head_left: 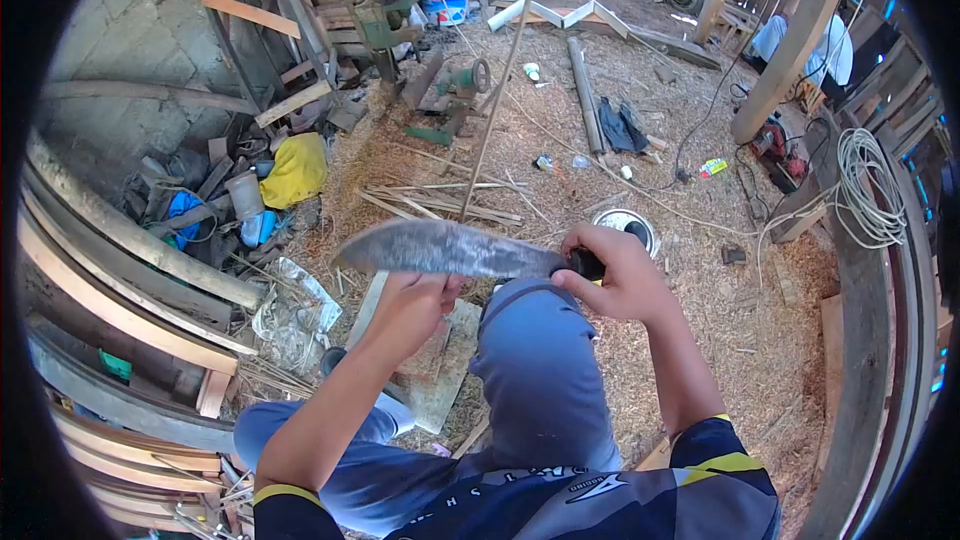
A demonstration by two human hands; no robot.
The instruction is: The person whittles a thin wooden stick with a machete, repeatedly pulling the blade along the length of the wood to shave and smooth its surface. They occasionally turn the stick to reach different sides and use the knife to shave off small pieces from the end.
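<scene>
A broad, curved blade (440, 248) with a dark handle lies crosswise above my raised knee (540, 340). My right hand (610, 275) is wrapped round the handle at its right end. My left hand (415, 300) is just below the blade's middle, with its fingers closed and partly hidden behind the metal; what it grips, if anything, is hidden. A long thin stick (495, 90) rises from behind the blade toward the top of the view. Beneath my left hand lies a flat board (440, 390) on the ground.
Thin sticks (440, 202) lie on the shavings ahead. A round tin (643, 223) stands beyond my right hand. Wood beams (130, 310) line the left side; a post (800, 50) and coiled cable (868, 185) are on the right. A person in white (832, 50) is partly visible at upper right.
</scene>
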